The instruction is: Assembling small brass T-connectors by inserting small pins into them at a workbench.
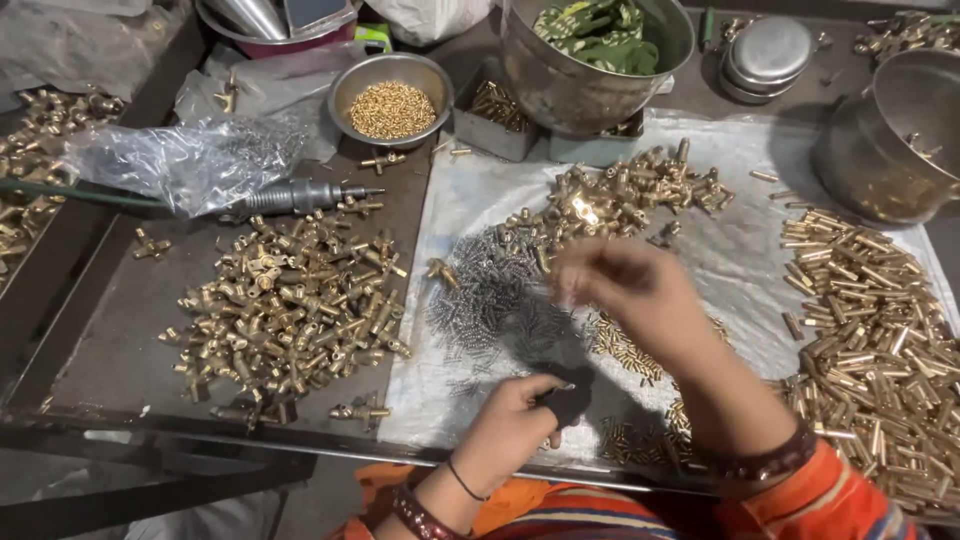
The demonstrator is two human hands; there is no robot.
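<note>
My left hand (515, 415) is near the table's front edge, fingers closed on a small dark part (568, 402). My right hand (625, 285) hovers blurred above a heap of small grey springs (495, 300), fingertips pinched together; whether anything is between them I cannot tell. Small brass pieces (625, 350) lie under the right wrist on a pale plastic sheet (740, 250).
A pile of brass fittings (290, 300) lies left, more brass fittings (630, 190) at the back, brass tubes (870, 320) right. Behind stand a steel bowl of gold beads (392, 100), a big steel pot (595, 60), another pot (890, 130), a metal tool (300, 197) and plastic bags (190, 155).
</note>
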